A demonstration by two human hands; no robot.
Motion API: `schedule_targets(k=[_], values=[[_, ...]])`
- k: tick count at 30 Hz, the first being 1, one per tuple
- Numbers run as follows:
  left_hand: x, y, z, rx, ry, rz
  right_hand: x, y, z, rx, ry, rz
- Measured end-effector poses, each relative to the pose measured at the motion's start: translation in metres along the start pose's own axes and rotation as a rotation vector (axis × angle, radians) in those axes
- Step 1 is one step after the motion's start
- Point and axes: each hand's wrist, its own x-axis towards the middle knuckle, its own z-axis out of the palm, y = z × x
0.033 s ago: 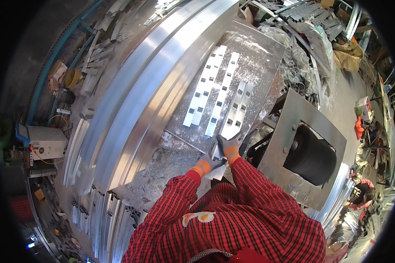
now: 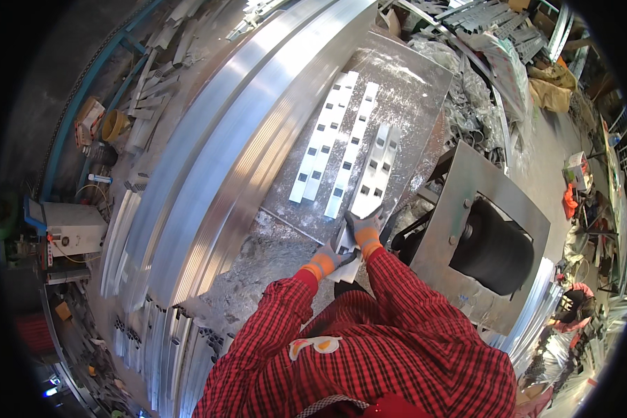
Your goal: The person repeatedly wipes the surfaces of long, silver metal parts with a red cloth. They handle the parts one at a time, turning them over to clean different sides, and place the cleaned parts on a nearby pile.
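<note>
Two smooth, pale metal bars, straight-edged with square holes, extend side by side over the scuffed, powdery table; the gloved left hand and right hand hold their near part, fingers curled narrowly around it

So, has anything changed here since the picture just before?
Slightly: the pair of punched bars has slid a little away from the person, and the right hand has eased the same way. Nothing was visibly grabbed or let go. The left hand and the three bars further left look unmoved.
</note>
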Motion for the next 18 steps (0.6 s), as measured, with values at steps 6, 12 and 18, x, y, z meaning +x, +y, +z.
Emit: schedule_targets(k=[6, 12, 18], values=[[0.042, -0.027, -0.03, 0.541, 0.401, -0.136, 0.051, -0.036, -0.034, -0.302, -0.045, 0.172], [0.089, -0.016, -0.093, 0.775, 0.584, -0.287, 0.025, -0.004, -0.028, -0.3, 0.137, 0.038], [0.161, -0.066, -0.117, 0.65, 0.555, -0.285, -0.066, -0.014, -0.027, -0.352, -0.222, -0.16]])
